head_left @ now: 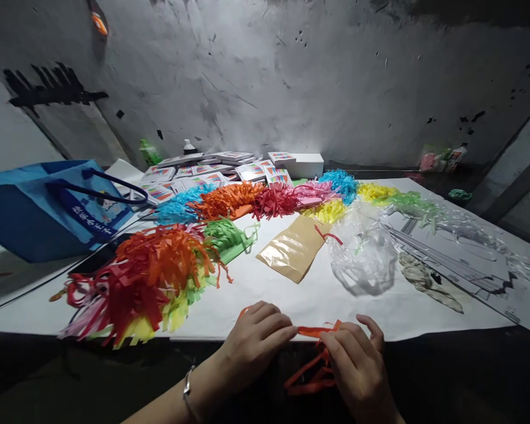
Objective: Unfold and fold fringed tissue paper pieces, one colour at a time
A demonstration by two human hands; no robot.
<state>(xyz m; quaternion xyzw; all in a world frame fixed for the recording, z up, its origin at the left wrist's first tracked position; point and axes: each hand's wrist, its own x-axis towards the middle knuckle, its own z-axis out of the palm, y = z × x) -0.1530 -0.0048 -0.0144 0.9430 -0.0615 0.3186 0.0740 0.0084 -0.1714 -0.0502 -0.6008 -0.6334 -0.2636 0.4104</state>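
Observation:
At the table's front edge, my left hand (261, 333) has its fingers closed on one end of an orange paper strip (309, 331). My right hand (357, 359) pinches the same strip a little to the right, its little finger raised. Loose orange strips (311, 380) hang below, between the two hands and in front of the dark area under the table edge. Left of my hands lies a heap of fringed paper, with an orange bunch (172, 253) over a red one (136, 294). A brown paper envelope (291, 247) rests farther back.
Beside the envelope sits a clear plastic bag (362, 253). More fringed bunches, such as a blue one (340, 184), line the table's back before stacked printed boxes (247, 168). A blue bag (39, 206) stands at left; a dirty glove (428, 280) lies at right.

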